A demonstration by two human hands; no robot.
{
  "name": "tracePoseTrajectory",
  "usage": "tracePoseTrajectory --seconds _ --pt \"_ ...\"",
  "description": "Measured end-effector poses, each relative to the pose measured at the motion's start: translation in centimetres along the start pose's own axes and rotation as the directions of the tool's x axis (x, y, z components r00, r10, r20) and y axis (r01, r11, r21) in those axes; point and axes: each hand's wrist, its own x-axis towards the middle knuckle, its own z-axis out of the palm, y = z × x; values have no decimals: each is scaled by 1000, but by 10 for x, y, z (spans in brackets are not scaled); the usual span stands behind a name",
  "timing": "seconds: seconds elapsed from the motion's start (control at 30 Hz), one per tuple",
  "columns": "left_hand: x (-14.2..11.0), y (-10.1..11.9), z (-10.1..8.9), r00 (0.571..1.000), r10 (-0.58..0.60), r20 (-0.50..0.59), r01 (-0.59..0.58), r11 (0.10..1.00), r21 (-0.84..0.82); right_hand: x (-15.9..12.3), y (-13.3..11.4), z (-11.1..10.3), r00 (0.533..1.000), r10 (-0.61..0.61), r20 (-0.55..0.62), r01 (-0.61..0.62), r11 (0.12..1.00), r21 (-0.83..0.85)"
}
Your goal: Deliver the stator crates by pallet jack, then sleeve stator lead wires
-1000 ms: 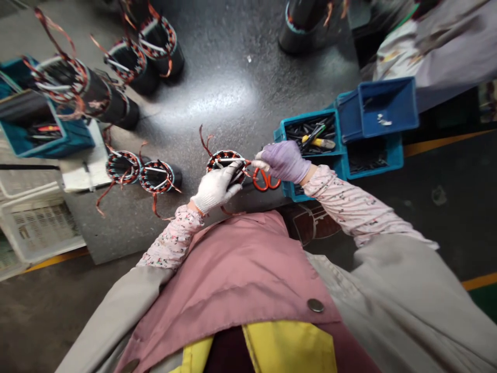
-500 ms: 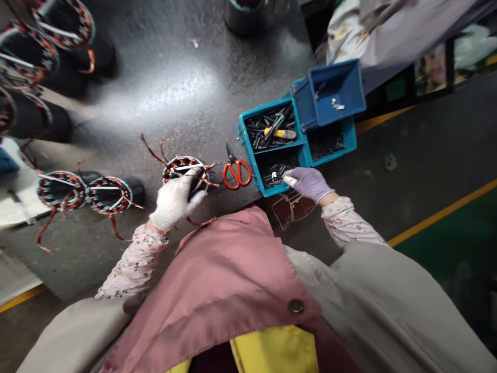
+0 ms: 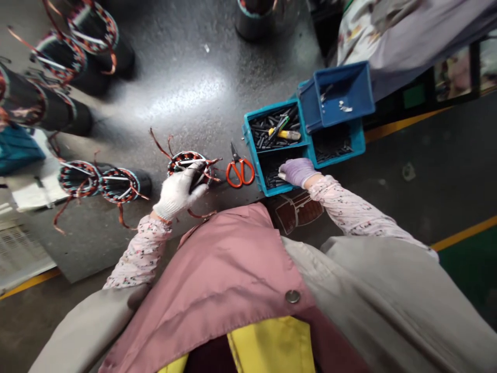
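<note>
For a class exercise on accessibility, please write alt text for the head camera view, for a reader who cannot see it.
Seen from above, a white-gloved left hand rests on a copper-wound motor stator on a dark workbench, while a purple-gloved right hand reaches into a teal compartment bin of short black pieces. Orange-handled scissors lie between the hands.

The white-gloved left hand (image 3: 179,192) curls inward; the purple-gloved right hand (image 3: 297,172) stretches forward.

A pale patch of glare is spreading across the dark speckled worktop (image 3: 182,98), soft shadows are pooling beside the black cylindrical wire-wound stators (image 3: 23,98), and wide-angle distortion is bending the frame's edges, while the white cotton-gloved hand (image 3: 179,194) is showing sharply.
</note>
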Motion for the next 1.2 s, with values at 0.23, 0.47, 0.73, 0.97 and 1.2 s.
tracePoseTrajectory --seconds 0.23,0.47,0.73,0.97,1.2 --pt "0 1 -1 1000 0 -3 0 1000 -5 3 -19 14 997 65 46 -74 967 242" --pt "1 0 4 1000 3 -31 -3 1000 -1 20 -47 22 987 141 73 -158 929 334" --pt "0 0 8 997 62 -55 -64 997 -42 3 -18 25 946 313 -87 -230 835 500" --pt "1 -2 12 995 70 -74 -73 997 -37 -22 -58 -7 898 226 -379 385 16 923" --pt "1 -2 13 991 111 -70 -115 992 -53 -6 -94 -45 935 35 -354 355 -127 926"
